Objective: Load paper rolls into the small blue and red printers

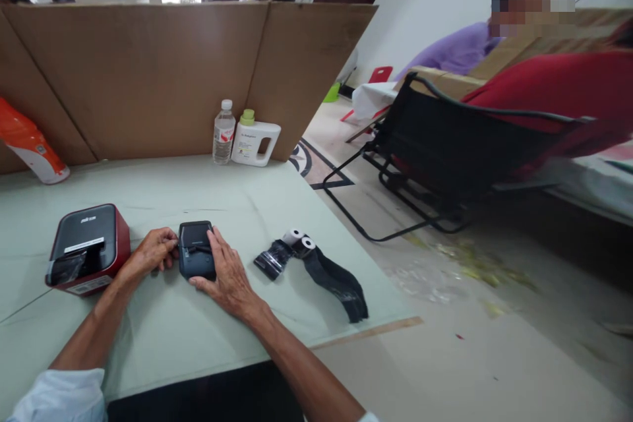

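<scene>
A small black portable printer (190, 252) lies flat on the table between my hands. My right hand (228, 271) grips its right side, the fingers along the upper edge and the thumb at the lower corner. At the printer's left edge is my left hand (157, 252), its fingers curled together in a pinch; whatever they hold is too small to make out. Just left of that hand stands a larger red and black label printer (89, 247) with clear film at its front. To the right lie two paper rolls (301, 242) with a black plastic-wrapped strip (339, 283).
A cardboard panel (178, 79) walls off the table's far side. Before it stand a water bottle (224, 133), a white jug (254, 143) and a tilted orange bottle (37, 145). Past the table's right edge are a black folding chair (459, 151) and a person in red (558, 99).
</scene>
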Demonstrator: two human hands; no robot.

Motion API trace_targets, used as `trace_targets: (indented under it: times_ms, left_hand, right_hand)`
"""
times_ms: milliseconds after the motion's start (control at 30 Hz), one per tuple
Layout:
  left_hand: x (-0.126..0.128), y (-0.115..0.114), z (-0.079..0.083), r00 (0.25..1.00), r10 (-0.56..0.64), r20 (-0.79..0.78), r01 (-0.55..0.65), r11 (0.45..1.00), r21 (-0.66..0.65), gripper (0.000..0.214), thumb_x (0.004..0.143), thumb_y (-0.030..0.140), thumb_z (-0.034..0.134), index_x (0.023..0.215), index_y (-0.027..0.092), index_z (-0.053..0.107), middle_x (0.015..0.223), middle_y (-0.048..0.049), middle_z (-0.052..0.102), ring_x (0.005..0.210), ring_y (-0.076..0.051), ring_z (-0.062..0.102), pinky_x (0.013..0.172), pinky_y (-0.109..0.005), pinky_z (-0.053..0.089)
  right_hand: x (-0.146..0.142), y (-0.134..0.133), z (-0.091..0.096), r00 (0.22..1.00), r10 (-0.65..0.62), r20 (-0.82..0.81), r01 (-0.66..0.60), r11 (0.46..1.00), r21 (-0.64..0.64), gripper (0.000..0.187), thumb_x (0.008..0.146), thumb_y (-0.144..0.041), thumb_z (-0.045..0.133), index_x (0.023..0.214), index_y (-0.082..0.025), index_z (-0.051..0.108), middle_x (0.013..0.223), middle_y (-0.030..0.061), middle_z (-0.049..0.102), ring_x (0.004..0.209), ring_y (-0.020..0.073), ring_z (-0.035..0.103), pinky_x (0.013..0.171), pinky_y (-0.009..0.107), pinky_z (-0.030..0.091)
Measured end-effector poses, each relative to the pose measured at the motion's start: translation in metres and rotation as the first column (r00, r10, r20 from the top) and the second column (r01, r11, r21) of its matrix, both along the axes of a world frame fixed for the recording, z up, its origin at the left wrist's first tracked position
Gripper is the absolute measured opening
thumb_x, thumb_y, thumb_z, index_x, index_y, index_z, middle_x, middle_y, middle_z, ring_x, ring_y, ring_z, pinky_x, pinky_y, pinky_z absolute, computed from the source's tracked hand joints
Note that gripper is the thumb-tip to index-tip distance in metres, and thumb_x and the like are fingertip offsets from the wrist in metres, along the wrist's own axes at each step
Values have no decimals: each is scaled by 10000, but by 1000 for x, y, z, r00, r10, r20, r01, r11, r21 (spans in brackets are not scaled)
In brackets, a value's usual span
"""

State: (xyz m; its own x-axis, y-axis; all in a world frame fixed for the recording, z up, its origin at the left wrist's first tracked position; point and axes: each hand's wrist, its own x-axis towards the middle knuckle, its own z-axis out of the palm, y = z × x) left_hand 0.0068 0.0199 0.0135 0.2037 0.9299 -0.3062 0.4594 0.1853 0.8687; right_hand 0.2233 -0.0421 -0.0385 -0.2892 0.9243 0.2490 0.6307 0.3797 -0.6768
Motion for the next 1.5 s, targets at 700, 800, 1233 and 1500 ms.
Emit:
trace_targets:
  times_ms: [700,800,1233,1500]
  left_hand:
    - [15,1,9,985,169,-24,-170,968,-183,123,844,209,634,802,197,519,505,50,606,381,-118,594,360,-155,388]
    - [18,2,11,985,167,-45,-172,969,-179,96,850,179,599,795,196,521,494,51,603,380,-115,588,360,-150,386]
    - [6,-4,5,997,54,-54,-32,936,351,396,829,247,579,1219,215,637,1231,-102,686,924,-197,703,766,-330,606]
    - [2,-8,19,957,-256,-137,289,872,395,546,920,360,596,1450,229,569,1574,-116,493,1484,-312,403,1242,-494,315]
  right_hand:
    - [3,-4,-1,1000,-9,21,8,999,51,1132,877,-431,759,1667,-241,-28,1717,188,181,1559,350,283,1192,563,369]
    - [4,-4,0,1000,-3,27,2,999,45,1132,880,-442,757,1667,-241,-32,1718,187,178,1558,351,287,1190,559,374]
    - [3,-3,0,1000,-16,1,16,999,33,1105,891,-450,738,1668,-254,-23,1716,179,195,1552,356,300,1187,575,374]
    - [4,-1,-2,999,-5,-40,7,999,49,1105,881,-464,749,1668,-243,6,1705,180,232,1555,353,297,1201,575,364]
